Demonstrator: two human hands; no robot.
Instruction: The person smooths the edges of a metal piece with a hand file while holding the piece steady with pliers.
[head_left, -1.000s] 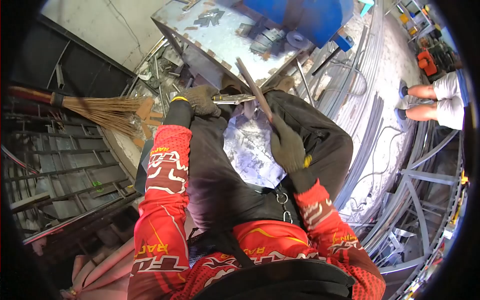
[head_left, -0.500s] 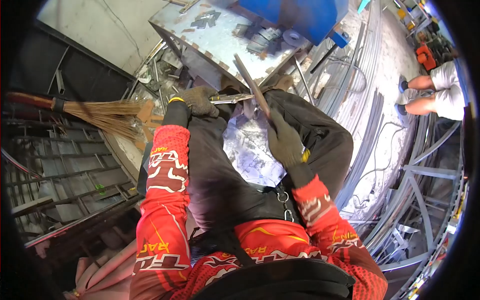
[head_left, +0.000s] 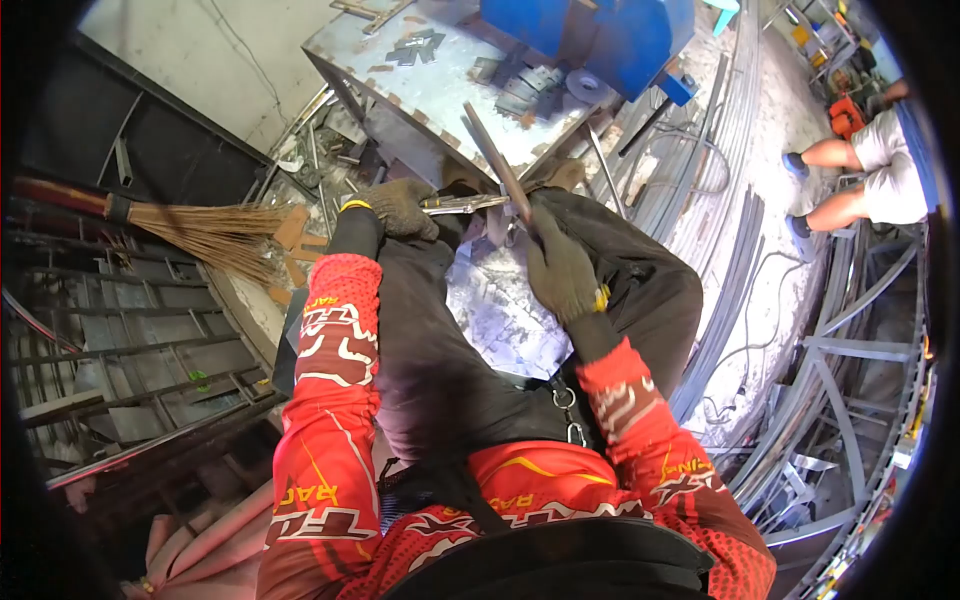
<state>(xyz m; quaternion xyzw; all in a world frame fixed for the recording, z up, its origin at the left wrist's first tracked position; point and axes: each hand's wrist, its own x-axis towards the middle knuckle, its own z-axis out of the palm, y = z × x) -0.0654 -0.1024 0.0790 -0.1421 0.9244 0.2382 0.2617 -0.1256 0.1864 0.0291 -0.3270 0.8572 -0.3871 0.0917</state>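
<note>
My left hand (head_left: 400, 208), in a dark work glove, is wrapped round the handles of metal locking pliers (head_left: 465, 204) that point right between my knees. A small pale piece of metal (head_left: 497, 228) hangs at the jaw end. My gloved right hand (head_left: 562, 272) is closed on the near end of a long, flat brownish bar, like a file (head_left: 494, 152). This bar slants up and away to the left, crossing the plier jaws in this view. My right palm and fingertips are mostly hidden from above.
Ahead stands a metal worktable (head_left: 385, 85) with cut metal plates (head_left: 530, 88), a disc (head_left: 587, 86) and a blue machine (head_left: 595, 35). A broom (head_left: 195, 225) lies left. Long metal bars (head_left: 715, 270) cover the right floor, near a person's legs (head_left: 850, 180).
My right hand has shifted slightly up and left with the bar, still across the pliers. My left hand stays nearly in place. The person at right has moved a little.
</note>
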